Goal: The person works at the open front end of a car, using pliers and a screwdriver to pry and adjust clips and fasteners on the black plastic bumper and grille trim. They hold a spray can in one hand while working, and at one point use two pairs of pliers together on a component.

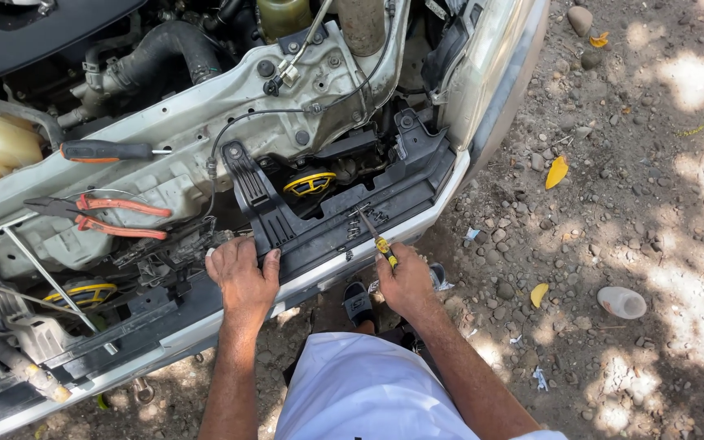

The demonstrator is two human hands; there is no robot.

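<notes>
Your right hand (405, 285) grips the light, rigid screwdriver (376, 240) by its handle; your left hand (244, 277) presses flat, fingers released, on the stiff black plastic panel (327, 224).

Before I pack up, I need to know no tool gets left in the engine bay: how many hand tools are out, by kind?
Screwdrivers: 2, one in the right hand with a yellow-and-black handle, one with a black-and-orange handle lying on the car's front panel
Pliers: 1, orange-handled
Total: 3
The left hand holds no tool.

Probably an outdoor roadside repair spot: a car's open engine bay (205, 106) stands on stony dirt ground (613, 204) with fallen leaves.
</notes>
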